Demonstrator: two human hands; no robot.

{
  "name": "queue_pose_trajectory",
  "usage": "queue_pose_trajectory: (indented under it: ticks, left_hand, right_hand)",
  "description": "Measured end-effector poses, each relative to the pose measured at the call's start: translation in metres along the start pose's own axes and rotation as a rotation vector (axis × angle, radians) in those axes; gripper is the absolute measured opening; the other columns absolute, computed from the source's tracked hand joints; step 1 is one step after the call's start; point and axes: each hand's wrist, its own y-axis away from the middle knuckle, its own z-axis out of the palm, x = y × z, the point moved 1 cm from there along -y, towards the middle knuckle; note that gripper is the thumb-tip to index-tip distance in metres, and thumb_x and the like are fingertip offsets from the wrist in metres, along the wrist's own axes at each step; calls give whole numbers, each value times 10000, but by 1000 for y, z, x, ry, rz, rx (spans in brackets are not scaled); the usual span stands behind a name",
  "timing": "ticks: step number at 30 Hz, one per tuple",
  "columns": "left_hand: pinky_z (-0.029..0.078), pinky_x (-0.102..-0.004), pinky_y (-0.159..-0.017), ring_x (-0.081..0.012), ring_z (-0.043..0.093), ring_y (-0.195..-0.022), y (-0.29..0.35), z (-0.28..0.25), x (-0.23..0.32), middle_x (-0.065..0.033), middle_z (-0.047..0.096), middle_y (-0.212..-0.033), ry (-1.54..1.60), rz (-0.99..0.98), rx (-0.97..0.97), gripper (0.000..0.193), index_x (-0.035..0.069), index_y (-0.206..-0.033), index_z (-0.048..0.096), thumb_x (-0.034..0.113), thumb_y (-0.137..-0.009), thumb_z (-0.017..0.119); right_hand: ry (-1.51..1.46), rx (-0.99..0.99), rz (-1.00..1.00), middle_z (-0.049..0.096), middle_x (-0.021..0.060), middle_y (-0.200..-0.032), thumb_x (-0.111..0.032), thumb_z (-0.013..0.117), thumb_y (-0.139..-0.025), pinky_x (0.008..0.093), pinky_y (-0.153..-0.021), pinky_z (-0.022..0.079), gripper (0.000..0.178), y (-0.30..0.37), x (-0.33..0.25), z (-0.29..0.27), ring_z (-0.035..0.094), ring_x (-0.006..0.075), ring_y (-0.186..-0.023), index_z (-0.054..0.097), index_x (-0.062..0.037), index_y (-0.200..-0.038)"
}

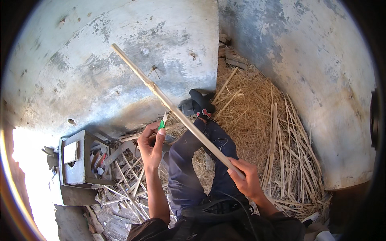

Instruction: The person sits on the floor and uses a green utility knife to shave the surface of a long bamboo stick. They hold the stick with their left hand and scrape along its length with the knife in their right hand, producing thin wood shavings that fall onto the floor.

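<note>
My left hand (151, 148) is closed around a small green-handled knife (162, 123), its short pale blade pointing up and away from me. Beside the blade, apart from it or lightly touching, I cannot tell which, runs a long bamboo stick (183, 119). My right hand (246, 176) grips that stick near its lower end, over my right thigh. The stick slants up to the far left, and a knobby joint (150, 85) shows partway along it. Much of the knife handle is hidden in my fingers.
Curly shavings (245, 116) and split bamboo strips (277, 148) cover the floor at the right. A wooden box-like stand (76, 160) is at the left, next to loose sticks (132, 180). Pale worn walls (173, 36) close in ahead. My legs (187, 164) stretch forward beneath the stick.
</note>
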Motion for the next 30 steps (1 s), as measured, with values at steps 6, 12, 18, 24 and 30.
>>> queue_pose_trajectory:
  ticks: [6, 12, 18, 24, 30]
  left_hand:
    - [297, -206, -560, 14, 447, -649, 16, 9, 0, 79, 599, -787, 159, -133, -76, 305, 5, -1216, 752, 264, -1056, 728]
    - [542, -228, -783, -50, 658, -850, 19, 32, 11, -33, 773, -1075, 104, -130, -56, 322, -15, -1249, 744, 148, -981, 814]
    - [468, -192, -666, -13, 589, -756, 13, 47, 17, 28, 707, -901, 99, -104, -5, 285, -6, -1236, 745, 91, -976, 812]
    - [379, -183, -597, 9, 523, -705, 8, 51, 15, 65, 645, -837, 50, -43, -10, 248, 6, -1223, 751, 69, -986, 794]
    - [395, -224, -609, -32, 501, -690, 14, 46, 29, 60, 604, -806, -89, -35, -22, 319, 25, -1288, 746, 155, -999, 781]
  right_hand:
    - [83, 172, -140, 674, 85, -852, -21, 765, -940, 318, -630, 501, 387, -8, 8, 8, 630, 171, -693, 754, -29, -1326]
    - [133, 230, -180, 644, 64, -839, 23, 764, -920, 288, -549, 473, 429, -13, 6, 13, 606, 132, -654, 770, -88, -1334]
    - [98, 104, -149, 639, 56, -886, 60, 724, -919, 287, -604, 524, 523, -17, -2, 14, 626, 139, -709, 723, -119, -1410]
    - [-63, -225, -100, 637, 55, -928, 17, 669, -987, 295, -742, 547, 628, -20, 1, 4, 640, 151, -802, 554, -135, -1585]
    - [-146, -238, -123, 637, 55, -935, -48, 652, -1034, 283, -729, 488, 551, -21, 9, 1, 589, 146, -783, 548, -64, -1575]
